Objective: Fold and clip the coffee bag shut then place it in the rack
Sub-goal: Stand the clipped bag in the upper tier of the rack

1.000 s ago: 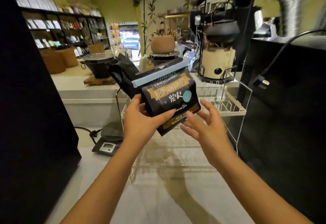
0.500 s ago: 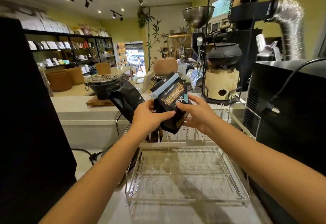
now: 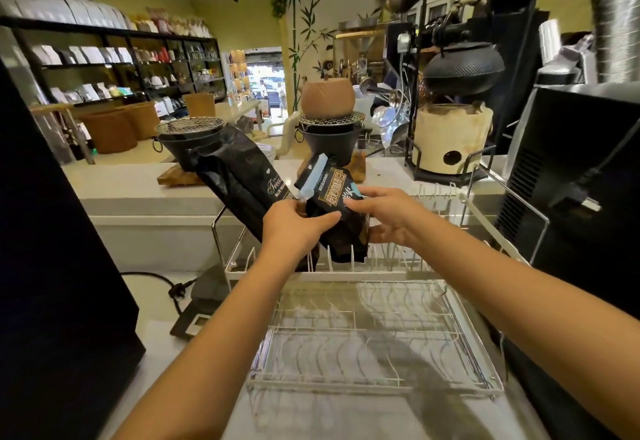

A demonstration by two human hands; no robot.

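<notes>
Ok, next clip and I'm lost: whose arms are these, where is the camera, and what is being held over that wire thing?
No machine here: a person wears a wide-angle camera on the head, looking down at their own bare arms. The left hand and right hand both grip a black coffee bag, its top folded and closed with a pale blue clip. Its bottom is among the upright prongs of a white wire rack on the counter. Another black bag already leans there at the left. A small scale lies beside the rack.
</notes>
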